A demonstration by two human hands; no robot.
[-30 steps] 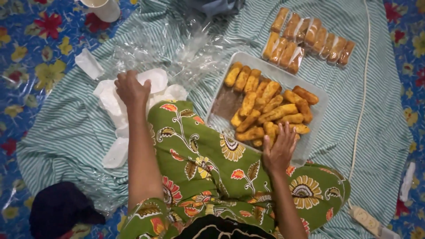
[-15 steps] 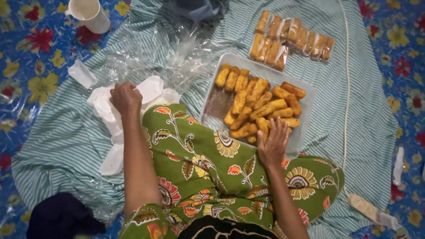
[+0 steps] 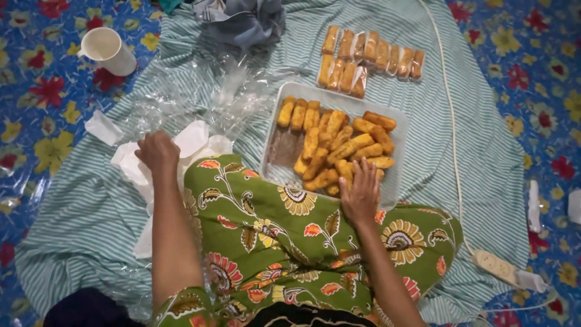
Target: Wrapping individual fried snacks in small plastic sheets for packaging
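A: Eyes on the golden fried sticks [image 3: 339, 142] heaped in the white tray [image 3: 396, 181], middle of the striped cloth [image 3: 78, 212]. The right hand [image 3: 361, 195] lies palm-down on the near pile, fingers slightly spread, touching the sticks; no pinch that I can see.

B: And the left hand [image 3: 158, 152]?

A: Left of the tray, curled loosely on the white paper sheets [image 3: 193, 139]; whether it grips one, I cannot tell.

B: Farther out?

A: Crumpled clear plastic bags [image 3: 200, 97] beyond the paper, wrapped sticks [image 3: 372, 57] in rows at the far side, a white cup [image 3: 109, 51] far left, a power strip [image 3: 496, 266] near right.
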